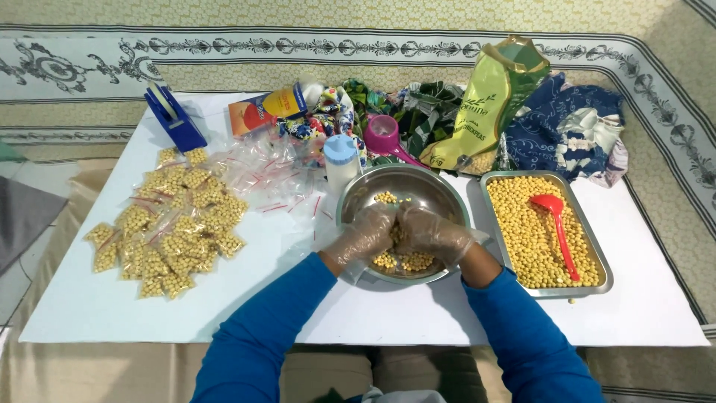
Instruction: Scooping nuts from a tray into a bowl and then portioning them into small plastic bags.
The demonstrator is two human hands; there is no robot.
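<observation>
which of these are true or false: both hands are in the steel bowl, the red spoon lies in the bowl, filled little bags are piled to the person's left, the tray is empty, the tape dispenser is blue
1. Both hands are in the steel bowl. True: the left hand and right hand, in clear gloves, meet over the chickpeas inside the steel bowl.
2. The red spoon lies in the bowl. False: the red spoon lies in the tray.
3. Filled little bags are piled to the person's left. True: the filled bags lie there on the table.
4. The tray is empty. False: it is full of chickpeas.
5. The tape dispenser is blue. True: the tape dispenser is blue.
</observation>
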